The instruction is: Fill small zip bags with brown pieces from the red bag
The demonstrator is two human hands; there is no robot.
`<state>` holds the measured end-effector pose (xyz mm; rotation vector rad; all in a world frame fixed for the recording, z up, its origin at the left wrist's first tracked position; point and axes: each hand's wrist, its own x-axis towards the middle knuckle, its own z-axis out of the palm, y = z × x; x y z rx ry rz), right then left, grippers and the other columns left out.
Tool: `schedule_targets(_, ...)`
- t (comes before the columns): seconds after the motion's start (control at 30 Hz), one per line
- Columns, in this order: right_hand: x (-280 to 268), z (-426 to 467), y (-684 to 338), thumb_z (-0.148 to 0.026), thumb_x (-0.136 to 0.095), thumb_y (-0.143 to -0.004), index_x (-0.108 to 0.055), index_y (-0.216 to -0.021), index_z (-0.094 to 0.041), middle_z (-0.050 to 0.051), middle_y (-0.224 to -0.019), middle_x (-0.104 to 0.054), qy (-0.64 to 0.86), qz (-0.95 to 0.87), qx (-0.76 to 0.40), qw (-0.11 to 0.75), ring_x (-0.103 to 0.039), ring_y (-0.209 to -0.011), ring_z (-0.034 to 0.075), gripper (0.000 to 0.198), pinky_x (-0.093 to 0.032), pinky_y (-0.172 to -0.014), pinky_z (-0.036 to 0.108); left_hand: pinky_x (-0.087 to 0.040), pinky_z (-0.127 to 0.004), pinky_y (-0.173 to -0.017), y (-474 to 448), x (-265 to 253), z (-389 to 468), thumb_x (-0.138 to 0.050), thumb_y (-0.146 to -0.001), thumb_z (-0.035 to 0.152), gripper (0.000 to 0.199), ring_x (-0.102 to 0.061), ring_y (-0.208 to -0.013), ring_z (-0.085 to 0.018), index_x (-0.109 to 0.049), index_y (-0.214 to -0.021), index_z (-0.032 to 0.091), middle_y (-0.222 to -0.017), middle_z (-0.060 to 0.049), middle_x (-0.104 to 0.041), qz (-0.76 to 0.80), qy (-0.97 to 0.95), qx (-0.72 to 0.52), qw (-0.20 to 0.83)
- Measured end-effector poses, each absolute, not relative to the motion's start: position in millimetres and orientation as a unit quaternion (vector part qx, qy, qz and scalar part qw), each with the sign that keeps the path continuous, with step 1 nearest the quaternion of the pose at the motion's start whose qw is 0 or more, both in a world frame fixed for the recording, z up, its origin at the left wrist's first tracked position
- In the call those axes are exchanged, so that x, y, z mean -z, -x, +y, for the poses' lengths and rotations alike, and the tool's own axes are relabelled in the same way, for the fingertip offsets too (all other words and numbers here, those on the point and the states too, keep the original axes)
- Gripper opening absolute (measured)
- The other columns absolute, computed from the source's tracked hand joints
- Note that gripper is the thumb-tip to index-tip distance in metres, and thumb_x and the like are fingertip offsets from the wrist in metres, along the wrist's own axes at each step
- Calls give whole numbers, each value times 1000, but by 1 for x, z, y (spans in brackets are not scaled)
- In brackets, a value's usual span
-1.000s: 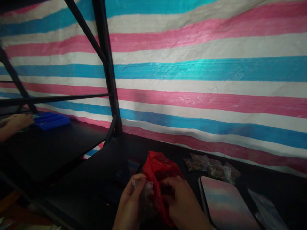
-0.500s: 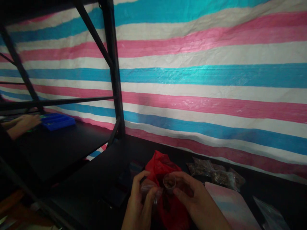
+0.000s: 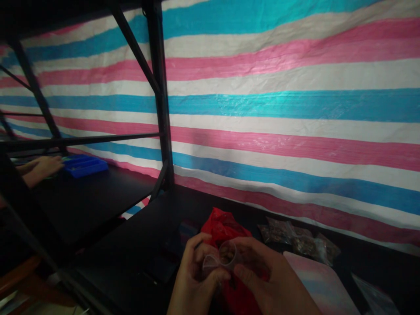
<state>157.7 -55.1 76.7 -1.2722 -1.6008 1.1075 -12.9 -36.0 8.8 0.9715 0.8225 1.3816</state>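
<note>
Pinching a small clear cup [image 3: 228, 255] in your right hand [image 3: 272, 284], you are gripping a clear bag [image 3: 210, 264] with your left hand [image 3: 193, 284]; contents are blurry, wrists cut off at the frame's bottom.

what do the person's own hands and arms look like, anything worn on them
Both the left hand and the right hand are bare: no gloves, and no rings, watch or bands show. No sleeve reaches the wrists in the part of the forearms that is in view. The nails look short and unpainted, though the light is dim.
</note>
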Motion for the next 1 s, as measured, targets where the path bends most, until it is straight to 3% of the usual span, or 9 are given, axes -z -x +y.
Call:
schedule_targets(0.13,-76,-57,-160,-19,-63,-84,-77,-115,-27,4,-118,-80,527,-643,-407,379,-76,-108,23,36,-57,-97,34,-53,-23,-66,8,-10,-38,-82,-66,9,64,-68,-72,-14,-57,-122,27,-85,5,-73,360,-411,-605,579)
schedule_targets(0.27,-76,-59,-161,-15,-63,-82,-77,-112,-26,5,-116,-81,551,-658,-377,349,-77,-106,23,35,-57,-95,33,-57,-28,-77,13,2,-34,-80,-72,15,57,-70,-80,-17,-62,-125,27,-89,3,-73,376,-485,-579,537)
schedule_targets(0.43,-77,-60,-152,-15,-62,-83,-72,-108,-25,6,-113,-80,573,-618,-397,363,-78,-101,23,29,-58,-89,32,-57,-45,-103,14,23,-32,-78,-80,25,60,-71,-118,-31,-64,-138,28,-127,-11,-73,401,-577,-534,471)
schedule_targets(0.53,-81,-61,-151,-14,-62,-82,-71,-103,-25,5,-110,-80,582,-606,-387,380,-78,-101,23,26,-58,-91,32,-51,-47,-114,7,21,-39,-76,-87,35,61,-65,-132,-33,-61,-145,27,-142,-13,-68,390,-587,-560,436)
schedule_targets(0.7,-82,-63,-152,-19,-66,-77,-72,-98,-25,6,-111,-77,555,-612,-385,411,-77,-100,24,22,-60,-90,34,-55,-37,-112,-3,5,-49,-68,-96,46,57,-64,-138,-29,-58,-149,29,-145,-11,-71,356,-552,-602,453)
schedule_targets(0.87,-72,-60,-149,-27,-68,-81,-71,-105,-25,9,-116,-75,511,-598,-402,468,-76,-106,26,25,-62,-90,36,-54,-39,-114,-4,-1,-49,-70,-93,37,39,-65,-138,-30,-75,-131,34,-147,-6,-71,417,-553,-601,399)
schedule_targets(1.0,-69,-57,-149,-29,-68,-85,-69,-114,-25,9,-120,-77,491,-599,-425,469,-77,-108,25,29,-63,-92,36,-56,-39,-110,-2,-3,-50,-68,-92,37,43,-67,-135,-29,-73,-134,33,-142,-6,-74,441,-538,-612,377)
